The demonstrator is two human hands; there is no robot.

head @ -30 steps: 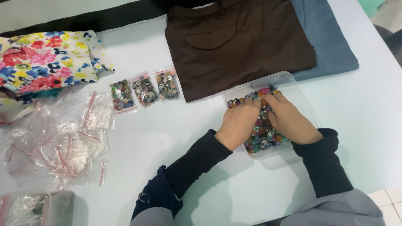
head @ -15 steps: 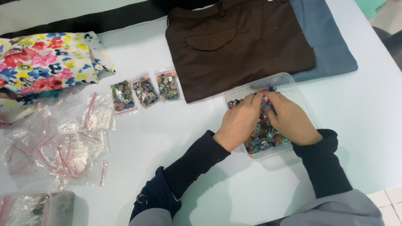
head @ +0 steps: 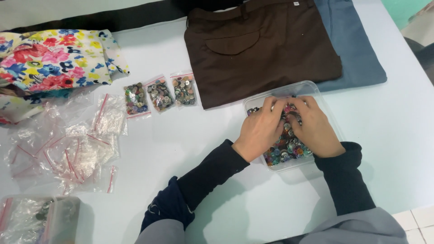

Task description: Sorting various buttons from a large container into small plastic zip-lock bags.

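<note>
Here, right of frame centre: left hand [head: 260, 131] and right hand [head: 314, 129] side by side in clear tub [head: 327, 115] of mixed buttons [head: 287, 147], fingers curled among them; exact grip hidden. Brown trousers [head: 262, 45] just above.

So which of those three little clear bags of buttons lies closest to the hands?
The rightmost small clear button bag, beside the brown folded trousers; the other two lie further left of the left hand.
</note>
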